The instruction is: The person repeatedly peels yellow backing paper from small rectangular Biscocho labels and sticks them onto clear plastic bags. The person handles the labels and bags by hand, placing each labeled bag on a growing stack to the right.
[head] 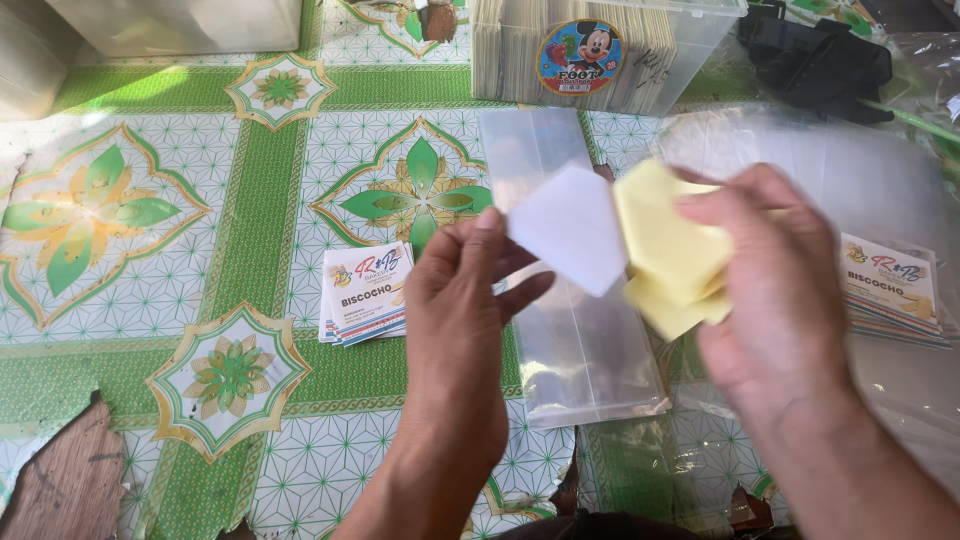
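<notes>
Both hands are up over the table (150, 290) here, busy with paper. The left hand (462, 300) pinches a small white paper square (568, 228) by its lower left corner between thumb and fingertips, so the sheet stands out to the right of that hand, tilted like a diamond. The right hand (775, 290) is clenched around a little stack of pale yellow paper squares (665, 250), fingers wrapped over the top edge, and it looks motion-blurred. The key relation: the white square sits between the 2 hands, its right corner touching or just overlapping the left edge of the yellow stack, so the left hand owns the white sheet while the right hand is just beside it. Directly beneath, lying flat, is a clear plastic bag (580, 340), its long axis running away from the person toward a clear plastic storage box (610, 50) at the far edge. More clear bags (860, 170) spread to the right. 1 stack of printed label cards (365, 295) lies left of the left hand, another stack of label cards (890, 290) beyond the right wrist. The green patterned tablecloth (240, 220) is torn near the front.
</notes>
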